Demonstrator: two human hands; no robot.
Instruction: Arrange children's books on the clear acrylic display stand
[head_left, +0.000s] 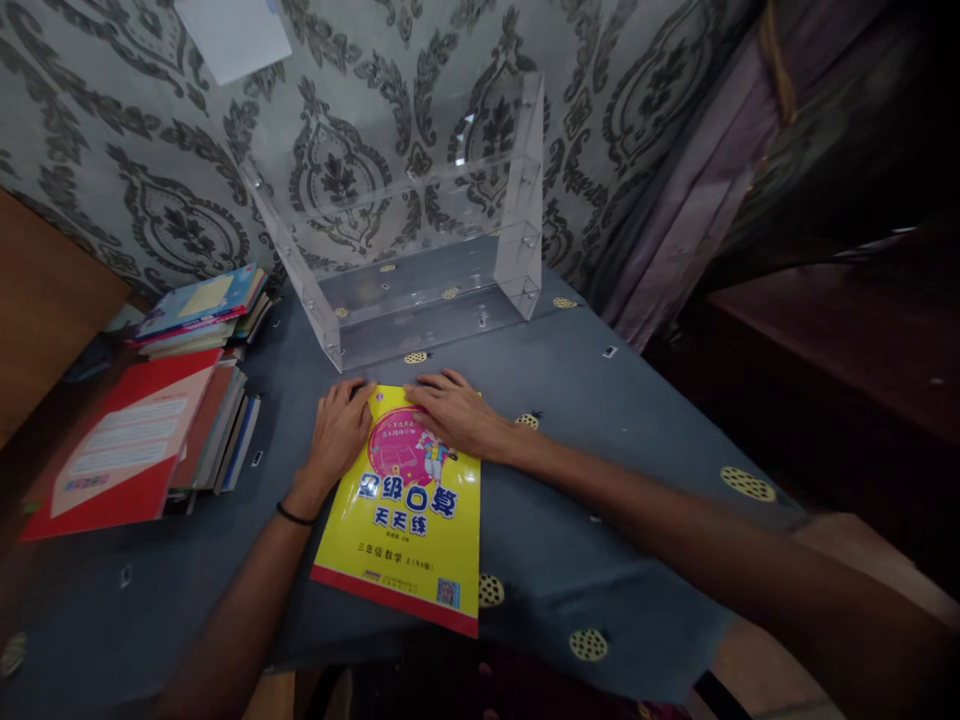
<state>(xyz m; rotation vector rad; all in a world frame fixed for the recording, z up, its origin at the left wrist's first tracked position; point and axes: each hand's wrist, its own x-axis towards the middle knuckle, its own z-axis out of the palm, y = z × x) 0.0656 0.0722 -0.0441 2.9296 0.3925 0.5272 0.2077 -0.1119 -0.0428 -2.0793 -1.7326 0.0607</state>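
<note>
A yellow workbook [405, 510] with a red bottom strip and a pink round picture lies face up on the tablecloth, near the front edge of the table. My left hand [341, 430], with a dark band at the wrist, rests at the book's upper left edge, fingers stretched forward and the thumb side touching the cover. My right hand [459, 415] lies flat across the upper right part of the cover, its fingers reaching toward the top edge. The palm hides some of the printed picture. Neither hand grips the book.
Behind the workbook stands a clear acrylic rack [517, 230] against the patterned wall. Two stacks of books are on the left, one topped by a red book [139, 440], the other by a blue book [199, 300]. A purple curtain [690, 200] hangs at the right.
</note>
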